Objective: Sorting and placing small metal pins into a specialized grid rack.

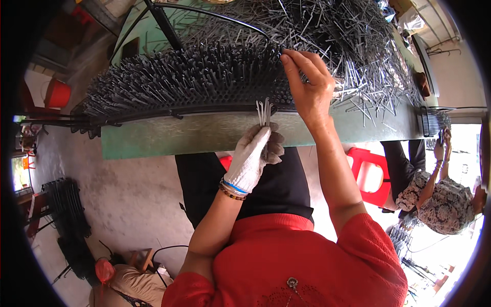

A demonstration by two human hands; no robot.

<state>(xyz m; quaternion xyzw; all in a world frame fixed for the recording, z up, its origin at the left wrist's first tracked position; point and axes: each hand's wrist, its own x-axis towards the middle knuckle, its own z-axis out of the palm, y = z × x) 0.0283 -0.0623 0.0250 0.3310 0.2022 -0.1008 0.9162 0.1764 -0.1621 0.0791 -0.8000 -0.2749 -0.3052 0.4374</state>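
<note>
My left hand point(251, 153), in a white knit glove, is closed around a small bundle of thin grey metal strips point(264, 111) whose tips stand up above the fingers. It is in front of the near edge of a long black rack point(215, 106) with rows of holes. Thin dark strips point(179, 77) stand densely upright in most of the rack. My bare right hand point(311, 82) reaches over the rack's right part, thumb and forefinger pinched close to the last standing strips. What lies between those fingertips is too small to make out.
A big heap of loose grey strips point(358, 56) covers the back right of the green table point(138, 140). Black bars point(166, 23) rise behind the rack. A red stool point(369, 176) and another person point(444, 202) are at right. Black racks point(66, 210) stand at left.
</note>
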